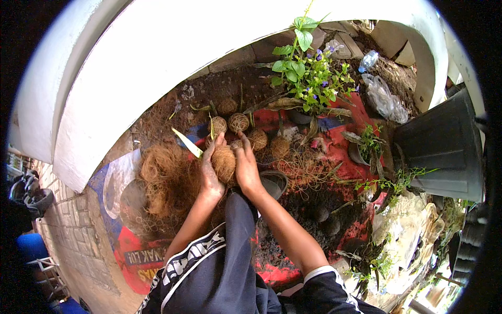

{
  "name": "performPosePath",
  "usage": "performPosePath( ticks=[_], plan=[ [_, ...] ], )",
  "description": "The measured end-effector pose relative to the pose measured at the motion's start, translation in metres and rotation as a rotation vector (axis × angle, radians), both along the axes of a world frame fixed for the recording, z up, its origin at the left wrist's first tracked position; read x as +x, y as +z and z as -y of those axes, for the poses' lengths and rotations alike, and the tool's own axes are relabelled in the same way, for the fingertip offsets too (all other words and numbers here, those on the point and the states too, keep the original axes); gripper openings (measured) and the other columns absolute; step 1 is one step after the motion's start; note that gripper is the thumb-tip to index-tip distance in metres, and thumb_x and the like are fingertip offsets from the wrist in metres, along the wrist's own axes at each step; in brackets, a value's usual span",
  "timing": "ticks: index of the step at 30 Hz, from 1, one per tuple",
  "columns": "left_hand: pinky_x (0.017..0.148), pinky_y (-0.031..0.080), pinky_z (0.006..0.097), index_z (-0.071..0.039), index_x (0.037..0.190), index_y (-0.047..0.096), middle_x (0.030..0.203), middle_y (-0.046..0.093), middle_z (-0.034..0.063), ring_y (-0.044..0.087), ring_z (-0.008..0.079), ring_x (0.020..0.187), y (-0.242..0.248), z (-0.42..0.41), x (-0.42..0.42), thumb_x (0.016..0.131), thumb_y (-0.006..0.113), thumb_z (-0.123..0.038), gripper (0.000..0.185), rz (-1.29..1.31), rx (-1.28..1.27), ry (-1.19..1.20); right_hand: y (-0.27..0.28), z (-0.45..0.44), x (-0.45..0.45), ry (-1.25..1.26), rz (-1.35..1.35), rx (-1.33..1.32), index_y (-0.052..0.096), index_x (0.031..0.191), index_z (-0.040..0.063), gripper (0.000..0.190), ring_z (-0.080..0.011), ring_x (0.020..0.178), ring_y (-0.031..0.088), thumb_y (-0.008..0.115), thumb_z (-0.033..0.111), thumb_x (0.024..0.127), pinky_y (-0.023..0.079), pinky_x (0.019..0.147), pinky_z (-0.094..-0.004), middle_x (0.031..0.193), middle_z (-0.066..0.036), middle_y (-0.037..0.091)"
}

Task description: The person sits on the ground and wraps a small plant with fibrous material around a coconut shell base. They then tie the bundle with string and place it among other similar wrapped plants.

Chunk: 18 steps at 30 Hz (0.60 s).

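Observation:
Between my two hands sits a brown ball wrapped in coconut fibre (224, 164). My left hand (210, 169) cups its left side. My right hand (247, 168) lies along its right side, fingers pointing away from me. Just beyond my fingertips are several twine-wound fibre balls (238, 122), some with green leaves or shoots standing by them. A long pale green leaf (187, 143) lies beside my left hand. Left of my hands is a heap of loose coconut fibre (160, 178). Loose tangled twine (304, 167) spreads to the right.
A printed red and blue sheet (135, 243) covers the ground, with dark soil (290, 223) on it. A small dark pot (276, 182) stands by my right wrist. Farther off are a purple-flowered plant (313, 84), a large black pot (439, 147), plastic bags (384, 98) and a curved white wall (157, 51).

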<state>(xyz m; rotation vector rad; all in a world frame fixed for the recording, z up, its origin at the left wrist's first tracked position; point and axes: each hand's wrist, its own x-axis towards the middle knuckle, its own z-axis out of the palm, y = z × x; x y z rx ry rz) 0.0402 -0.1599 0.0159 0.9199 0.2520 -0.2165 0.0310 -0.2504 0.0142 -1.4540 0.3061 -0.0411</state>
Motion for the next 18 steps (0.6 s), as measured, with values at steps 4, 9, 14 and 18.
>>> performPosePath(
  ticks=[4, 9, 14, 18],
  plan=[
    [0.100, 0.041, 0.0346, -0.008, 0.123, 0.052, 0.116, 0.060, 0.0074, 0.055, 0.0199, 0.110, -0.019, -0.018, -0.010, 0.094, 0.042, -0.043, 0.047, 0.034, -0.077, 0.031, 0.003, -0.004, -0.001, 0.027, 0.411, -0.382, 0.046, 0.132, 0.003, 0.047, -0.0344, 0.131, 0.037, 0.046, 0.027, 0.091, 0.029, 0.108, -0.0383, 0.137, -0.019, 0.043],
    [0.100, 0.040, 0.0366, -0.009, 0.127, 0.048, 0.122, 0.052, 0.0055, 0.050, 0.0185, 0.115, -0.018, -0.030, -0.017, 0.095, 0.038, -0.044, 0.048, -0.005, -0.764, -0.256, 0.023, 0.006, -0.010, 0.253, 0.883, -0.660, 0.064, 0.100, 0.005, 0.029, -0.0317, 0.117, 0.052, 0.064, 0.023, 0.078, 0.042, 0.098, -0.0404, 0.112, -0.011, 0.061],
    [0.104, 0.036, 0.0324, -0.003, 0.136, 0.040, 0.131, 0.050, 0.0074, 0.049, 0.0179, 0.118, 0.012, -0.031, -0.004, 0.098, 0.036, -0.030, 0.047, -0.089, -0.199, -0.117, 0.029, -0.019, -0.009, 0.008, 0.480, -0.301, 0.063, 0.092, 0.002, 0.019, -0.0325, 0.086, 0.064, 0.061, 0.013, 0.077, 0.050, 0.077, -0.0380, 0.088, -0.015, 0.065],
    [0.091, 0.046, 0.0298, -0.005, 0.123, 0.053, 0.113, 0.061, 0.0056, 0.060, 0.0173, 0.101, 0.019, -0.026, 0.001, 0.096, 0.043, -0.028, 0.037, -0.123, 0.047, 0.074, 0.029, -0.029, -0.004, -0.065, 0.325, -0.170, 0.059, 0.112, 0.005, 0.031, -0.0330, 0.109, 0.054, 0.052, 0.013, 0.082, 0.041, 0.093, -0.0387, 0.114, -0.019, 0.057]
  ],
)
